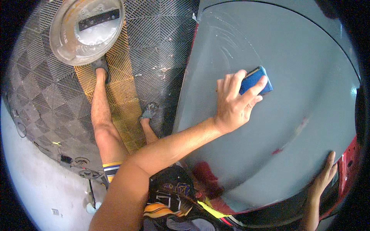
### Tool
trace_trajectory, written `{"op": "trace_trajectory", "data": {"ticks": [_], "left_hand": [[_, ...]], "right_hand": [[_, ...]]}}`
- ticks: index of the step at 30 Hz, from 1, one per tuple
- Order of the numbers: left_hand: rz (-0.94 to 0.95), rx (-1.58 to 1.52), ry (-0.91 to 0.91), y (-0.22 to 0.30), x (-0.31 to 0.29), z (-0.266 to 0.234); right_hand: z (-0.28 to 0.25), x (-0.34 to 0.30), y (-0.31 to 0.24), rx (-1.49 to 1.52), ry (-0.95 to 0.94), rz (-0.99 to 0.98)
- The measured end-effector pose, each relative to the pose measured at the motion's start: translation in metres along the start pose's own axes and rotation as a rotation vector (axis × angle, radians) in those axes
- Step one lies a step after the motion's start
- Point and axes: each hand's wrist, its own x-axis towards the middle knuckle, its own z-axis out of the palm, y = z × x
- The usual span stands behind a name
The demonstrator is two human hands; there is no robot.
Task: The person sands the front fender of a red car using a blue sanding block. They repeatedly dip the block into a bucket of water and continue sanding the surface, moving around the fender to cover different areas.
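My left hand [233, 104] is shut on a blue sanding block [254, 80] and presses it flat against a large grey, matt car panel [293, 50]. Faint curved rub marks show on the panel above and left of the block. Down at the panel's lower right edge my right hand [325, 176] lies flat, fingers straight and together, holding nothing. Red paint [277, 151] shows through the grey in a few spots and along the lower rim.
A clear bucket [61, 42] with soapy water and a dark strip inside stands on the floor at top left. Black and yellow grid floor tiles [123, 96] lie under my legs and dark shoes. A white floor with a cable runs along the lower left.
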Motion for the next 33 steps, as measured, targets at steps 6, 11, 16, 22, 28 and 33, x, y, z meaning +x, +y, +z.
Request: {"op": "trace_trajectory", "data": {"ticks": [6,11,16,22,28,33], "left_hand": [[-0.369,0.288,0.170,-0.116,0.111,0.011],[-0.176,0.031,0.020,-0.008,-0.055,-0.011],[-0.246,0.245,0.164,-0.077,-0.060,-0.008],[-0.285,0.099,0.098,-0.075,-0.064,-0.016],[-0.354,-0.087,0.060,-0.056,-0.067,-0.013],[-0.282,0.289,0.267,-0.134,0.037,0.001]], "right_hand": [[0.017,0.002,-0.016,-0.009,-0.002,0.002],[0.009,0.006,0.010,-0.045,-0.018,-0.073],[0.013,-0.005,-0.015,0.048,0.034,0.040],[0.025,-0.005,-0.018,-0.137,0.060,-0.151],[0.016,-0.007,-0.008,0.000,0.055,-0.050],[0.022,0.013,-0.019,-0.073,-0.001,-0.183]]}}
